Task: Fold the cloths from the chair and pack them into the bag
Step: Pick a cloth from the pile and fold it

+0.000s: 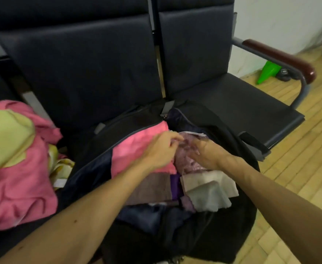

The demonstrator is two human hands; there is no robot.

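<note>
An open black bag point(230, 134) lies across the front of the dark chairs. Inside it are a pink cloth point(135, 147), a mauve patterned cloth point(187, 162), a brown towel point(152, 187), a purple cloth point(175, 187) and a cream cloth point(209, 189). My left hand point(162, 149) lies over the pink cloth, its fingers curled on the top edge of the mauve cloth. My right hand point(204, 153) grips the same mauve cloth from the right. Both hands meet over the middle of the bag. A pile of pink and yellow-green cloths point(13, 164) sits on the left seat.
The dark padded chairs point(84, 69) have a brown armrest point(282, 58) at the right. The right seat point(242, 103) is bare. A green object point(267, 72) and a dark shoe point(285, 74) lie on the wooden floor point(299, 168) by the white wall.
</note>
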